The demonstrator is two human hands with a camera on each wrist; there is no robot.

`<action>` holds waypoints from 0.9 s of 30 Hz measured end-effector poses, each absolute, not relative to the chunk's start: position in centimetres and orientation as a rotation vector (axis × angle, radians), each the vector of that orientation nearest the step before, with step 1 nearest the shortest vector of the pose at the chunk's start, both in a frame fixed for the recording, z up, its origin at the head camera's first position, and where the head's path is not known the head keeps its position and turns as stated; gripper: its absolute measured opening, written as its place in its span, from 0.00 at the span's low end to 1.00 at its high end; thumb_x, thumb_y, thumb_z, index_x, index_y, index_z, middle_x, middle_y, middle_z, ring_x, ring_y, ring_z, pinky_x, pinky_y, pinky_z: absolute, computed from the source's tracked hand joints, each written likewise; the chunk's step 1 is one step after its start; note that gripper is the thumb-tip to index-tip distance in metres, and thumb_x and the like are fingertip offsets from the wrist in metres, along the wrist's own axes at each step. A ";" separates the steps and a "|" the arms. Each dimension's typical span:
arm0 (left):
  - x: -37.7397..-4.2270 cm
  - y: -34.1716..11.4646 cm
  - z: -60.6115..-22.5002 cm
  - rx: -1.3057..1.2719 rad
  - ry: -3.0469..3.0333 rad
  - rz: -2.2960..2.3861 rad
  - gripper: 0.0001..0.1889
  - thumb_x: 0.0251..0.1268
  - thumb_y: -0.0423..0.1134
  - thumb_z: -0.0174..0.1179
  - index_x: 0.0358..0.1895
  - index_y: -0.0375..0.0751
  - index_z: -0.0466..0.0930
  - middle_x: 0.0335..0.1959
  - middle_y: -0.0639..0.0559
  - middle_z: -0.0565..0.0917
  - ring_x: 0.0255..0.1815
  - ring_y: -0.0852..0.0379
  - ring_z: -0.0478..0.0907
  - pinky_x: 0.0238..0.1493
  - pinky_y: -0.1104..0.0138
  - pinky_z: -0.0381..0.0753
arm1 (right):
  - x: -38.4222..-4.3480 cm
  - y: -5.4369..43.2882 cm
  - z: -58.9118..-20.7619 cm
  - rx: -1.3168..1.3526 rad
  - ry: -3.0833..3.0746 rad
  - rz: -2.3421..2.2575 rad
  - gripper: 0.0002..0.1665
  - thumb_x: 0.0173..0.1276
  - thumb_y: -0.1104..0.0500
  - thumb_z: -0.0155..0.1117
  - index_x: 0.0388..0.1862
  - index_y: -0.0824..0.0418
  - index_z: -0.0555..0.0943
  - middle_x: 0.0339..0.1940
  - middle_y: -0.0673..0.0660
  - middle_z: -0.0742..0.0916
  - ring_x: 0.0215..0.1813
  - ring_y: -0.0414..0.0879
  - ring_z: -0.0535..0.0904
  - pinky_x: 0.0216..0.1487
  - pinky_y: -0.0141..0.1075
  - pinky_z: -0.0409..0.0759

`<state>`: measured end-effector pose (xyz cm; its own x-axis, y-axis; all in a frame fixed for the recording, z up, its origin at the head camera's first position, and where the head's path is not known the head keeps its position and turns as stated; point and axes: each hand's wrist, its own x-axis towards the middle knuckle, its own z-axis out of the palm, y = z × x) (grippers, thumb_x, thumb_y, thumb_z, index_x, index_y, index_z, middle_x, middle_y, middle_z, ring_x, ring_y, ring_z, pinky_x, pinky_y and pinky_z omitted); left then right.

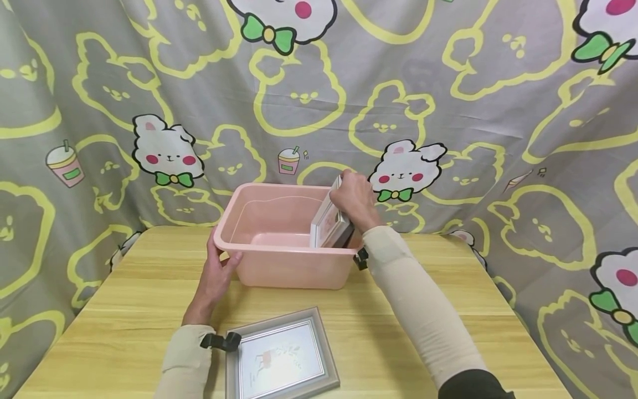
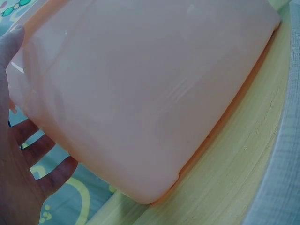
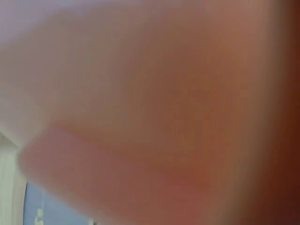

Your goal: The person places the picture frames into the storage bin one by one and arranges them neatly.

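Observation:
A pink plastic basin (image 1: 294, 270) stands on the table near the back. My left hand (image 1: 217, 276) grips its front left corner; in the left wrist view the thumb lies on the basin's front wall (image 2: 140, 93) and the fingers spread along the side. At the basin's right end, my right hand (image 1: 355, 199) holds a white picture frame (image 1: 326, 224) by its upper edge. That frame stands tilted, its lower part inside the basin; a darker edge shows behind it, and I cannot tell if this is a second frame. The right wrist view is mostly blurred hand (image 3: 140, 117).
A grey picture frame (image 1: 330, 354) with a small drawing lies face up on the wooden table (image 1: 399, 338), in front of the basin and beside my left forearm. A patterned grey curtain (image 1: 309, 77) hangs right behind the table.

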<state>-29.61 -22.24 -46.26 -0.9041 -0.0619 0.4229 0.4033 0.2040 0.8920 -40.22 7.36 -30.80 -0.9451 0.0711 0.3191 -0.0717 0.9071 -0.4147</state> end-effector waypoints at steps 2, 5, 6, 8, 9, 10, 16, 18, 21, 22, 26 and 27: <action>-29.6 -22.2 -46.2 -0.314 -2.116 -1.749 0.41 0.70 0.32 0.54 0.78 0.59 0.40 0.67 0.47 0.63 0.61 0.61 0.64 0.51 0.81 0.75 | -40.2 7.2 -30.9 0.020 -2.734 0.605 0.18 0.53 0.59 0.60 0.44 0.60 0.80 0.41 0.62 0.84 0.40 0.56 0.80 0.40 0.48 0.82; -29.6 -22.2 -46.2 -0.308 -2.113 -1.752 0.41 0.70 0.32 0.54 0.78 0.59 0.40 0.67 0.47 0.63 0.61 0.60 0.64 0.50 0.81 0.75 | -40.2 7.0 -31.2 0.053 -2.738 0.598 0.10 0.53 0.60 0.60 0.35 0.61 0.79 0.35 0.60 0.84 0.37 0.54 0.79 0.39 0.46 0.81; -29.6 -22.2 -46.2 -0.309 -2.113 -1.754 0.41 0.70 0.32 0.54 0.78 0.58 0.40 0.67 0.47 0.63 0.61 0.59 0.64 0.50 0.81 0.75 | -40.1 7.0 -31.3 0.061 -2.738 0.601 0.08 0.53 0.61 0.60 0.33 0.61 0.78 0.33 0.60 0.83 0.36 0.54 0.78 0.38 0.45 0.80; -29.6 -22.2 -46.2 -0.314 -2.113 -1.759 0.41 0.70 0.32 0.54 0.78 0.58 0.40 0.67 0.47 0.63 0.61 0.58 0.64 0.50 0.81 0.75 | -40.1 6.8 -31.6 0.067 -2.736 0.611 0.05 0.52 0.62 0.61 0.29 0.61 0.77 0.30 0.58 0.82 0.34 0.53 0.77 0.37 0.44 0.78; -29.6 -22.2 -46.2 -0.316 -2.115 -1.758 0.42 0.70 0.32 0.54 0.78 0.58 0.40 0.67 0.47 0.63 0.61 0.58 0.64 0.50 0.81 0.75 | -40.1 6.8 -31.7 0.068 -2.734 0.608 0.03 0.52 0.63 0.60 0.28 0.61 0.77 0.29 0.58 0.82 0.33 0.52 0.77 0.36 0.43 0.77; -29.6 -22.2 -46.2 -0.316 -2.117 -1.757 0.41 0.70 0.33 0.54 0.78 0.58 0.40 0.67 0.47 0.63 0.61 0.58 0.64 0.50 0.81 0.75 | -40.1 6.7 -31.7 0.071 -2.727 0.601 0.03 0.52 0.63 0.60 0.26 0.61 0.76 0.28 0.58 0.81 0.33 0.53 0.76 0.36 0.43 0.77; -29.6 -22.2 -46.2 -0.317 -2.111 -1.760 0.41 0.70 0.33 0.54 0.78 0.59 0.41 0.67 0.47 0.63 0.61 0.58 0.65 0.50 0.81 0.76 | -40.1 6.6 -32.0 0.075 -2.707 0.596 0.03 0.52 0.63 0.60 0.27 0.62 0.78 0.31 0.60 0.81 0.36 0.54 0.77 0.42 0.47 0.80; -29.6 -22.2 -46.3 -0.317 -2.113 -1.761 0.41 0.70 0.33 0.54 0.78 0.59 0.41 0.67 0.47 0.63 0.62 0.57 0.64 0.50 0.81 0.76 | -40.1 6.5 -32.2 0.067 -2.720 0.600 0.08 0.52 0.63 0.60 0.32 0.64 0.79 0.37 0.62 0.81 0.39 0.55 0.78 0.46 0.49 0.80; -29.6 -22.2 -46.3 -0.308 -2.117 -1.764 0.41 0.70 0.33 0.55 0.78 0.59 0.40 0.67 0.48 0.63 0.62 0.54 0.64 0.50 0.81 0.75 | -40.0 6.4 -32.5 0.058 -2.747 0.589 0.15 0.54 0.61 0.60 0.41 0.66 0.80 0.45 0.64 0.80 0.45 0.57 0.77 0.51 0.50 0.80; -29.6 -22.2 -46.3 -0.305 -2.118 -1.767 0.41 0.70 0.33 0.55 0.78 0.60 0.40 0.67 0.47 0.63 0.62 0.52 0.64 0.50 0.81 0.75 | -40.0 6.3 -32.6 0.059 -2.752 0.580 0.17 0.54 0.61 0.60 0.43 0.66 0.80 0.46 0.65 0.79 0.46 0.58 0.77 0.51 0.50 0.80; -29.5 -22.2 -46.3 -0.308 -2.110 -1.776 0.41 0.70 0.32 0.54 0.78 0.60 0.40 0.67 0.44 0.62 0.62 0.52 0.64 0.50 0.81 0.76 | -39.9 6.2 -32.8 0.059 -2.752 0.560 0.18 0.53 0.62 0.60 0.44 0.67 0.80 0.47 0.65 0.78 0.48 0.59 0.76 0.52 0.50 0.79; -29.5 -22.2 -46.2 -0.311 -2.108 -1.775 0.41 0.70 0.32 0.54 0.78 0.60 0.40 0.67 0.43 0.62 0.62 0.53 0.64 0.50 0.81 0.76 | -39.9 6.2 -32.8 0.059 -2.749 0.553 0.18 0.52 0.62 0.60 0.44 0.67 0.80 0.47 0.65 0.77 0.47 0.59 0.76 0.52 0.50 0.80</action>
<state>-29.54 -22.16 -46.23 -0.9088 -0.0654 0.4121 0.3950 0.1838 0.9001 -39.92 6.16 -32.84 -0.9431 0.0253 0.3316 -0.1049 0.9236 -0.3688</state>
